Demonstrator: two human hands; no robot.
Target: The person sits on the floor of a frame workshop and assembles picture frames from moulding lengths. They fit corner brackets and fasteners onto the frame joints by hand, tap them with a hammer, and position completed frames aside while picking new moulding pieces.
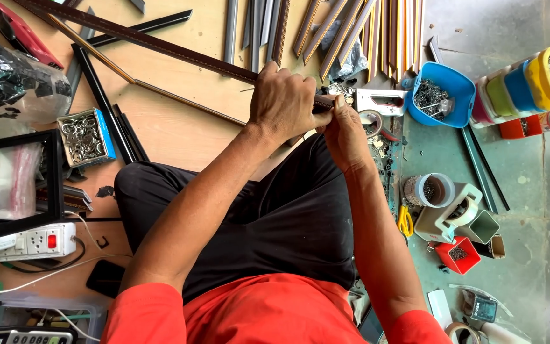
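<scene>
My left hand (pixel 282 100) grips a long dark brown frame moulding strip (pixel 141 39) near its right end; the strip runs diagonally from the top left across the wooden board (pixel 179 130). My right hand (pixel 346 137) pinches the same strip's end, fingers closed on it beside my left hand. Both hands meet above my knee in black trousers. The strip's tip is hidden under my fingers. A grey stapler-like metal tool (pixel 380 100) lies just right of my hands.
Many moulding strips (pixel 345 28) lie at the top. A blue tub of metal clips (pixel 439 95), stacked coloured cups (pixel 523 86), a small box of rings (pixel 85 137), a black frame (pixel 52 185), a power strip (pixel 27 242), yellow scissors (pixel 405 220) and small bins (pixel 456 255) surround me.
</scene>
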